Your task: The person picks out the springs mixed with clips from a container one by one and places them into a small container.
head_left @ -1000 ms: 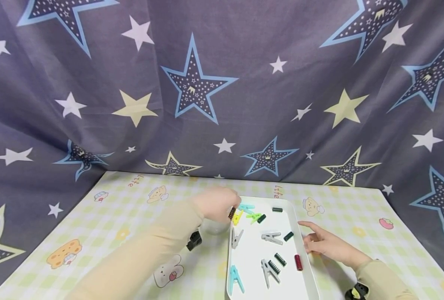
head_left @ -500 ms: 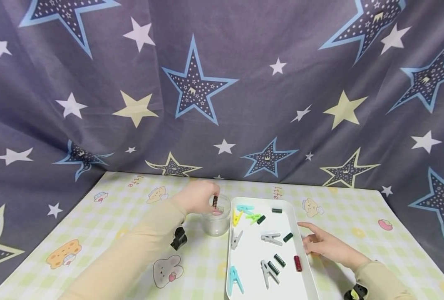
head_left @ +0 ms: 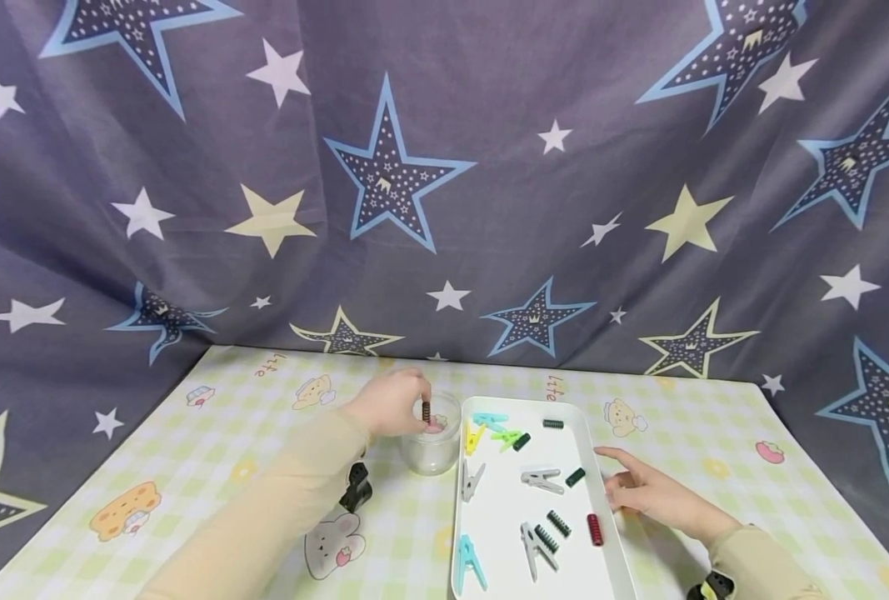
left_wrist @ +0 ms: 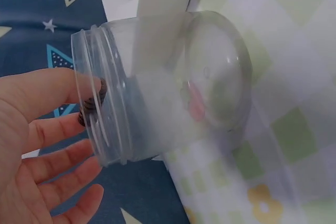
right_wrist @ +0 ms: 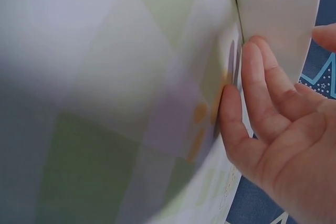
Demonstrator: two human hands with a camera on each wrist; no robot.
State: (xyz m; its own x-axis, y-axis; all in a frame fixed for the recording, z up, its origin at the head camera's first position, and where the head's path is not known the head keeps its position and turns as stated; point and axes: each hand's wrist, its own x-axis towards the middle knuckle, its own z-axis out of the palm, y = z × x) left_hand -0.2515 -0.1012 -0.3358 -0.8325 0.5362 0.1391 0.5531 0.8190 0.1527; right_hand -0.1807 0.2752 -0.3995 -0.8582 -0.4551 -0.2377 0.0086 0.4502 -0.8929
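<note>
Spring of dark brown colour [head_left: 426, 412] is pinched by the left hand [head_left: 389, 403], between thumb and forefinger, and the other fingers are spread loosely. This spring is located at the mouth of a clear jar [head_left: 431, 458]; in the left wrist view it appears through the plastic, near the threaded rim. Whether it touches the jar wall, I cannot tell.

The jar stands upright on the checked tablecloth [head_left: 399, 533], just beside a white tray [head_left: 504, 508]. If the middle of the tray is taken as centre of a clock, with twelve toward the curtain [head_left: 504, 100], the jar is at ten o'clock. At three o'clock is the right hand [head_left: 650, 493], which grasps nothing: its fingers are relaxed, and some fingertips rest against the outer wall of the tray.

Inside the tray, a dark ribbed spring [head_left: 552, 424] lies at twelve, a dark green spring [head_left: 575, 477] at two and a red spring [head_left: 595, 530] at four. Between five and six, two dark springs [head_left: 558, 523] lie near a grey clip [head_left: 530, 552]. One blue clip [head_left: 467, 560] is at eight, and a yellow clip [head_left: 473, 438] at ten. Toward eleven there are a second blue clip [head_left: 491, 420] and a bright green clip [head_left: 505, 435], with a black spring [head_left: 521, 442] just beside the latter.
</note>
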